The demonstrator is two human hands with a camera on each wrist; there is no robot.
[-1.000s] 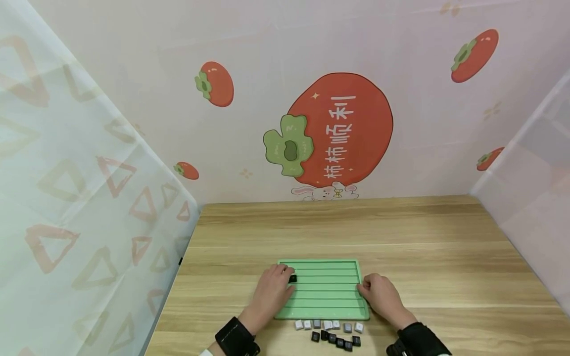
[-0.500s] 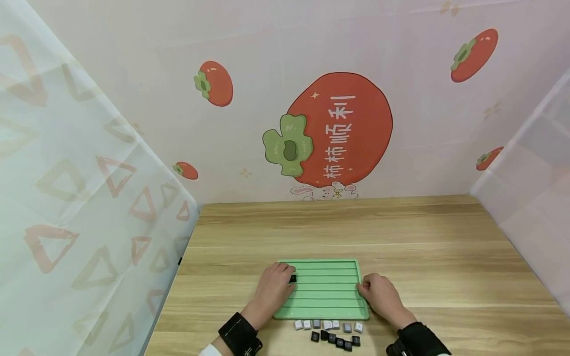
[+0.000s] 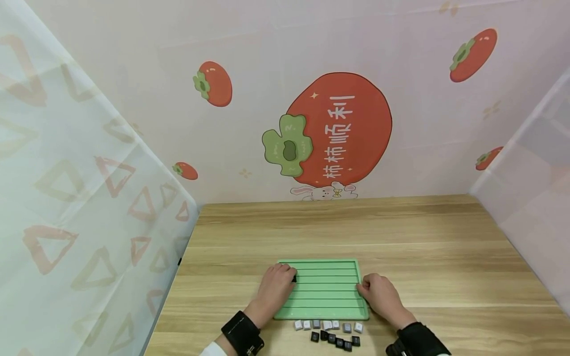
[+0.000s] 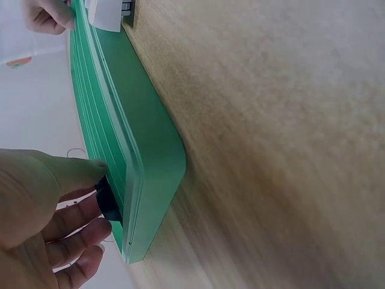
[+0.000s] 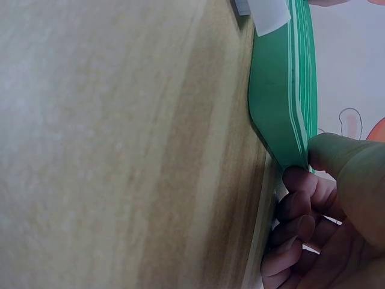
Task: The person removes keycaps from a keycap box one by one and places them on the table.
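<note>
A green ridged tray (image 3: 328, 295) lies on the table between my two hands. My left hand (image 3: 277, 284) reaches over its left side and pinches a black keycap (image 4: 107, 200) between thumb and fingertips. That keycap sits low against the tray's grooves; in the head view the fingers hide most of it. At the tray's right edge, my right hand (image 3: 382, 299) grips the rim, with the thumb (image 5: 328, 150) on top and the other fingers curled at the outer side.
Several white and grey keycaps (image 3: 327, 325) stand in a loose row along the tray's near edge. Closer to me are several black keycaps (image 3: 331, 338). The wooden table (image 3: 356, 227) runs back to a printed cloth backdrop (image 3: 249, 148).
My left hand has shifted slightly to the right, and the black keycap shows less behind its fingers. My right hand stays on the tray's edge.
</note>
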